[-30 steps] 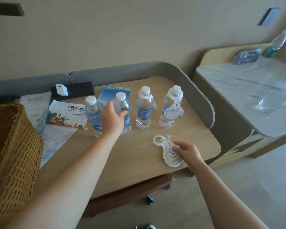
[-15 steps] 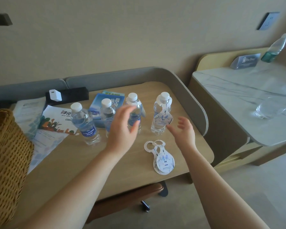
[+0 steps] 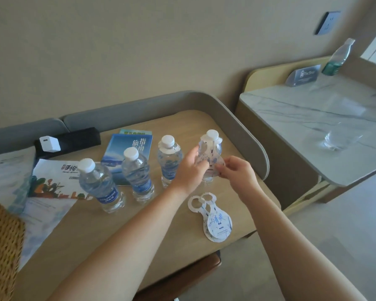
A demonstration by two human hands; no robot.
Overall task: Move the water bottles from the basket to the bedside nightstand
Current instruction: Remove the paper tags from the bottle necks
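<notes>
Four water bottles stand in a row on the wooden table [image 3: 78,246]. All have white caps. The landmark here is the bottle with the paper tag [image 3: 211,153], which is the one at the right end of the row.

Just to its left stands the second bottle [image 3: 169,161]. Left of that is the third bottle [image 3: 138,172]. The fourth bottle [image 3: 99,187] is farthest left and nearest the basket [image 3: 2,246], whose woven side shows at the left edge of the table.

The left hand [image 3: 188,170] reaches in from the left side of the tagged bottle. Its fingers are bent and pinch the paper tag [image 3: 213,161] that hangs from the bottle's neck. The right hand [image 3: 237,172] comes in from the right side, and its fingers are curled narrow on the edge of the same tag. It looks like both hands touch the tag, but the fingertips are blurry, so the exact grip is hard to tell.

In front of the tagged bottle, closer to the person, a few loose tags [image 3: 213,218] lie flat in a pile on the table. Behind the row lies a blue booklet [image 3: 128,153]. Farther left of the booklet sits a white charger [image 3: 49,144] on a black box [image 3: 74,137].

To the right of the tagged bottle, well apart, is a marble counter [image 3: 291,118] with a glass [image 3: 336,137] on it.
</notes>
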